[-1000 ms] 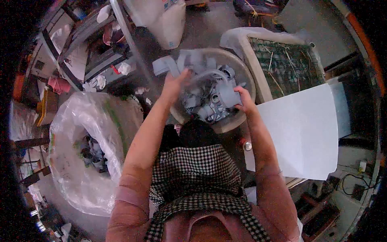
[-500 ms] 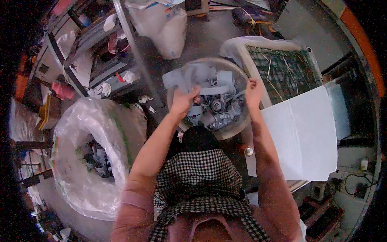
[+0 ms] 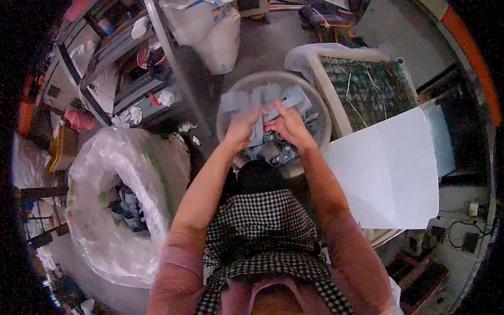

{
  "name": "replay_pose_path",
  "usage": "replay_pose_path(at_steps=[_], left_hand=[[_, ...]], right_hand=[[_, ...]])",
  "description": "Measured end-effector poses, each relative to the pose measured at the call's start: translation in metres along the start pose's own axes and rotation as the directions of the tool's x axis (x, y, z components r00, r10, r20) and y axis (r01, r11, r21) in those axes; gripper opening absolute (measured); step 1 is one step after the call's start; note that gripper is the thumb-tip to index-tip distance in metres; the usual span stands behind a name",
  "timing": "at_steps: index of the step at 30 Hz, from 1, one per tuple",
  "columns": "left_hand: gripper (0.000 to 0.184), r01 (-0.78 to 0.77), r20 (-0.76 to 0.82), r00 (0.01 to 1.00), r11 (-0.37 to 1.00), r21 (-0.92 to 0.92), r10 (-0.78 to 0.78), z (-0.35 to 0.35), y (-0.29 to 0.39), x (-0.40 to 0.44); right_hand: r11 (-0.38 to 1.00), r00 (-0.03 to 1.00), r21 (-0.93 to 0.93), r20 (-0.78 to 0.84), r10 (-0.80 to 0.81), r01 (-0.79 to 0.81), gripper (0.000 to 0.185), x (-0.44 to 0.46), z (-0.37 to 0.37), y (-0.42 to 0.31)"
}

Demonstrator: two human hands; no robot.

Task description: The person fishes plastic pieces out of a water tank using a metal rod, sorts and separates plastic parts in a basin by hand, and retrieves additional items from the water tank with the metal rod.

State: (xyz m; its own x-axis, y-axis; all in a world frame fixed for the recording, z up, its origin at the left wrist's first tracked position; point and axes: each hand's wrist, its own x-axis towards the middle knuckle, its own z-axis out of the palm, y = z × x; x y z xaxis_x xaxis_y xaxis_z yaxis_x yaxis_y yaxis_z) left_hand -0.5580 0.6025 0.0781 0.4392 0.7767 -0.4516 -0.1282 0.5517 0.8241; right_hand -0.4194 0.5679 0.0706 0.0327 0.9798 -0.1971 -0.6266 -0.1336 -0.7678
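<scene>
Tub (image 3: 326,123), per head cam, sits on the grey floor (image 3: 268,38) right in front of me, round & wide, w/ a loose heap of grey parts (image 3: 281,151) inside. L hand (image 3: 244,127) is over it, fingers closed round a few flat grey pieces (image 3: 234,102), a bit blurred. R hand (image 3: 291,125) is just beside it, also over the tub, thumb & fingers spread at a grey strip; can't tell if it's gripped. Checked apron (image 3: 262,218) over my lap, nearest the tub. To my L, a big clear plastic bag (image 3: 94,173) stands open on the floor, more grey bits down in it. Metal post (image 3: 178,73) slants btwn bag & tub; behind it, cluttered dark racks w/ a pink cloth (image 3: 80,119). Beyond the tub, a white sack (image 3: 210,39) and, further R, a dark stool (image 3: 324,18). R of the tub, a pale frame (image 3: 331,100) w/ dark green mesh, partly under a large white sheet (image 3: 386,176). Far R: black cable (image 3: 452,237) by the wall.
</scene>
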Motion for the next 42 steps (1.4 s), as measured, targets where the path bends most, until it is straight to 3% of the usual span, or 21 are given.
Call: replay_pose_path(at_steps=[1, 3, 8, 11, 12, 14, 17, 19, 21, 22, 24, 25, 26, 28, 29, 36, 42], left_hand=[[0.046, -0.002, 0.0, 1.0, 1.0, -0.003, 0.002, -0.007, -0.009, 0.011], [0.043, -0.209, -0.049, 0.972, 0.938, 0.278, 0.231, -0.019, -0.023, 0.027], [0.048, -0.17, -0.111, 0.972, 0.947, 0.272, 0.207, -0.017, -0.015, 0.021], [0.055, -0.091, -0.176, 0.973, 0.944, 0.316, 0.153, -0.01, -0.014, 0.018], [0.059, -0.04, -0.198, 0.974, 0.946, 0.321, 0.109, -0.01, -0.014, 0.016], [0.058, -0.06, -0.173, 0.978, 0.953, 0.297, 0.116, -0.01, -0.011, 0.012], [0.056, -0.119, -0.087, 0.986, 0.966, 0.23, 0.142, -0.01, -0.003, 0.004], [0.055, -0.138, -0.055, 0.987, 0.969, 0.205, 0.152, -0.016, -0.008, 0.013], [0.047, -0.4, -0.021, 0.906, 0.872, 0.282, 0.422, -0.035, -0.019, 0.035], [0.047, -0.4, -0.021, 0.906, 0.872, 0.281, 0.422, -0.041, -0.021, 0.038], [0.045, -0.211, -0.158, 0.954, 0.943, 0.257, 0.256, -0.039, -0.01, 0.029], [0.046, -0.205, -0.23, 0.947, 0.974, 0.098, 0.222, -0.03, -0.005, 0.024], [0.046, -0.205, -0.23, 0.947, 0.974, 0.098, 0.223, -0.031, -0.005, 0.024], [0.048, -0.111, -0.012, 0.994, 0.977, -0.183, 0.111, -0.037, -0.005, 0.024], [0.047, -0.137, -0.175, 0.978, 0.986, -0.101, 0.118, -0.025, -0.003, 0.022], [0.045, -0.183, -0.112, 0.979, 0.973, -0.142, 0.168, -0.031, -0.003, 0.023], [0.044, -0.179, -0.09, 0.982, 0.976, -0.123, 0.169, -0.029, -0.003, 0.022]], right_hand=[[0.999, 0.999, 0.028, 0.039, -0.033, 0.032, 0.034, 0.002, -0.004, 0.002], [0.99, 0.997, -0.116, 0.006, 0.079, -0.078, 0.035, 0.019, -0.026, 0.013], [0.949, 0.998, -0.315, 0.061, 0.017, 0.004, 0.035, 0.018, -0.023, 0.036], [0.838, 0.976, -0.514, 0.199, -0.093, 0.185, 0.035, 0.02, -0.021, 0.056], [0.902, 0.994, -0.427, 0.111, -0.021, 0.067, 0.038, 0.012, -0.009, 0.05], [0.891, 0.988, -0.45, 0.155, 0.012, 0.06, 0.042, 0.014, -0.009, 0.05], [0.908, 0.979, -0.379, 0.153, -0.132, 0.181, 0.039, 0.013, -0.004, 0.049], [0.999, 0.998, -0.01, 0.038, -0.047, 0.047, 0.031, 0.017, -0.008, 0.044], [0.997, 0.998, -0.072, -0.047, -0.035, 0.031, 0.027, 0.022, -0.024, 0.038], [0.991, 0.991, -0.132, -0.133, -0.025, 0.007, 0.023, 0.024, -0.031, 0.038], [0.984, 0.992, -0.175, -0.109, -0.065, 0.045, 0.019, 0.018, -0.027, 0.035], [0.985, 0.993, -0.169, -0.106, -0.06, 0.041, 0.018, 0.017, -0.028, 0.036], [0.986, 0.993, -0.162, -0.102, -0.057, 0.04, 0.017, 0.017, -0.03, 0.038], [0.986, 0.995, -0.164, -0.083, -0.051, 0.036, 0.015, 0.02, -0.035, 0.04], [0.985, 0.997, -0.168, -0.065, -0.043, 0.032, 0.014, 0.021, -0.036, 0.041], [0.978, 0.994, -0.207, -0.089, -0.059, 0.04, 0.014, 0.023, -0.039, 0.05], [0.961, 0.992, -0.247, 0.013, -0.126, 0.126, 0.014, 0.018, -0.035, 0.047]])
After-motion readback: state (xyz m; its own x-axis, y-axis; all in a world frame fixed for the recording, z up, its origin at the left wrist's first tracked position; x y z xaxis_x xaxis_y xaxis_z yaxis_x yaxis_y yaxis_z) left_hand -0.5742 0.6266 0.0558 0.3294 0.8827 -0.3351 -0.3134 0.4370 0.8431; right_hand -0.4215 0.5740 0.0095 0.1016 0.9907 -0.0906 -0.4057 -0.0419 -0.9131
